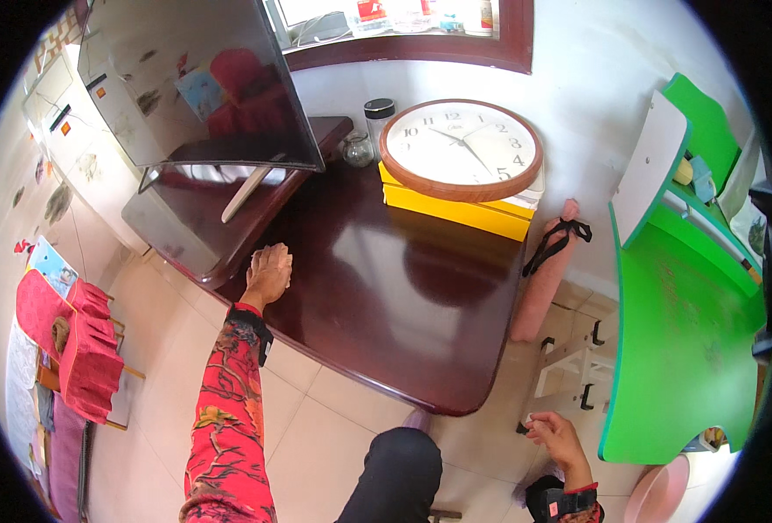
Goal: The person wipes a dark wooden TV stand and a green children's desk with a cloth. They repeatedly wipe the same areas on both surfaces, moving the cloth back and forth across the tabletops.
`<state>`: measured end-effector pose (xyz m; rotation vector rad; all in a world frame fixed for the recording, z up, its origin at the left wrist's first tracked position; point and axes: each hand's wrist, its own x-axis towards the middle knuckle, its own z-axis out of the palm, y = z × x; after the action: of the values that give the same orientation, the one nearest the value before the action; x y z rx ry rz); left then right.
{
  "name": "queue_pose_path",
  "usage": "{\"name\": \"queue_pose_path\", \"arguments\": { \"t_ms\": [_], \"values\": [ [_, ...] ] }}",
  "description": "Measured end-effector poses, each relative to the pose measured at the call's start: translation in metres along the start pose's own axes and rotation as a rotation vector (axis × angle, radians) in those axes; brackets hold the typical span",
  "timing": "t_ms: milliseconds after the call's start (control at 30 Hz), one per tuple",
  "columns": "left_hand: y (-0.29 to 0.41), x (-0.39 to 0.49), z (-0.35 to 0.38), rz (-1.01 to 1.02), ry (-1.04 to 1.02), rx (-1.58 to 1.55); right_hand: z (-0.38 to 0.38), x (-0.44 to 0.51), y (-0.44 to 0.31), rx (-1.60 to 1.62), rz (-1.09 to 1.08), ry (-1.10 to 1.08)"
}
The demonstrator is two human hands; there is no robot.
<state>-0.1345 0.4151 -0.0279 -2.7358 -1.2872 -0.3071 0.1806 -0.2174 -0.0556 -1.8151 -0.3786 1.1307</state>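
My left hand [270,273] rests on the left part of a dark, glossy wooden table [392,327], beside its raised section; whether something thin lies under the palm cannot be told. Off the table's front right corner, my right hand [551,435] hangs in the air with fingers bent, and a small whitish thing shows at the fingertips, too small to name. At the table's back right, a round wall clock with a wooden frame [461,186] lies tilted on a yellow box [454,210]. A television [196,85] stands on the raised section at the left.
Glass jars [358,150] stand by the wall. A pink wrapped roll with a black ribbon [537,294] leans beside the table. To the right is a green desk [680,353], with a pink basin [659,493] below. A red-covered chair [91,366] stands at the far left.
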Motion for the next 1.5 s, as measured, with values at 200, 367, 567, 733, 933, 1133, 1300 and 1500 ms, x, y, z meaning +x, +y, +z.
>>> {"name": "queue_pose_path", "arguments": {
  "t_ms": [200, 367, 567, 733, 933, 1133, 1300, 1500],
  "values": [
    [-0.021, 0.066, 0.015, -0.003, -0.135, -0.002, -0.002, -0.001, -0.002, -0.023, 0.002, -0.004],
    [-0.02, 0.124, 0.033, -0.079, -0.129, -0.148, -0.011, -0.006, 0.006, -0.027, 0.043, 0.038],
    [-0.052, 0.189, 0.088, 0.547, 0.088, 0.349, -0.016, -0.02, 0.019, -0.014, 0.096, 0.115],
    [-0.003, 0.225, 0.088, 0.274, 0.002, -0.119, -0.012, -0.039, 0.031, 0.066, 0.115, 0.15],
    [0.098, 0.21, 0.042, 0.392, -0.001, 0.112, -0.002, -0.051, 0.028, 0.115, 0.117, 0.178],
    [0.154, 0.16, 0.049, 0.112, -0.123, 0.065, 0.017, -0.042, 0.005, 0.073, -0.081, 0.039],
    [0.22, 0.112, 0.014, -0.019, -0.093, -0.064, 0.023, -0.046, -0.004, 0.009, -0.088, 0.001],
    [0.298, 0.092, 0.0, 0.128, -0.117, 0.048, 0.015, -0.056, -0.002, 0.012, -0.109, 0.053]
  ]
}}
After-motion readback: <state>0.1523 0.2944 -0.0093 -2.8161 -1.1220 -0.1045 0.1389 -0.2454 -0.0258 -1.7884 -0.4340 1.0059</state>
